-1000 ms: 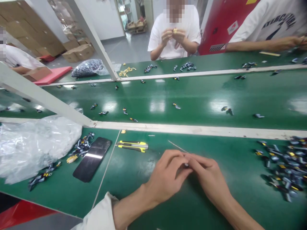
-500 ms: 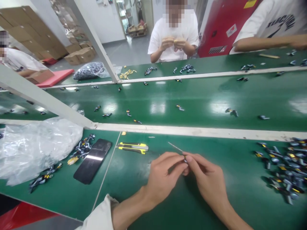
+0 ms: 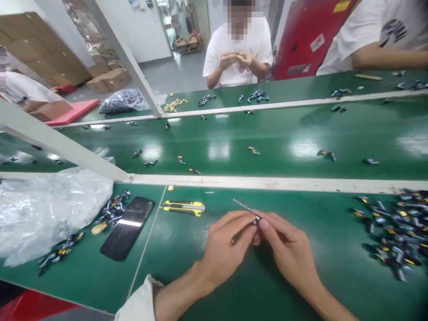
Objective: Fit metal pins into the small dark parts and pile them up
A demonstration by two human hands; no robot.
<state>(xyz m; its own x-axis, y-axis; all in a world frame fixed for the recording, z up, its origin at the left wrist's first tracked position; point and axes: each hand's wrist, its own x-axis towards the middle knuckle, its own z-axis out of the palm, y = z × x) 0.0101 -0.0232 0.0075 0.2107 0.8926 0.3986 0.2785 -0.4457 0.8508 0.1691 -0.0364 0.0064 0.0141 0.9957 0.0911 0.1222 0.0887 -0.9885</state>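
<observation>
My left hand (image 3: 224,245) is closed in a pinch on a small dark, shiny part (image 3: 256,221), mostly covered by the fingertips. Thumb and fingers of my right hand (image 3: 290,245) are pressed together against the same part from the other side. A thin metal rod (image 3: 241,204) sticks out to the upper left from between my right fingers; its other end is hidden. Both hands hover low over the green worktop (image 3: 187,249), fingertips meeting. A yellow and black utility knife (image 3: 183,207) lies just beyond my left hand.
On the right is a heap of small dark and yellow parts (image 3: 397,232). A black phone (image 3: 127,228) and a clear plastic bag (image 3: 50,209) lie left. Beyond a white rail (image 3: 234,182), more parts dot the green belt (image 3: 220,138). A co-worker (image 3: 237,58) sits opposite.
The view has shifted slightly. My hands keep nearly the same pose, with a little more of the dark part showing between the fingertips. The thin rod stays in my right hand.
</observation>
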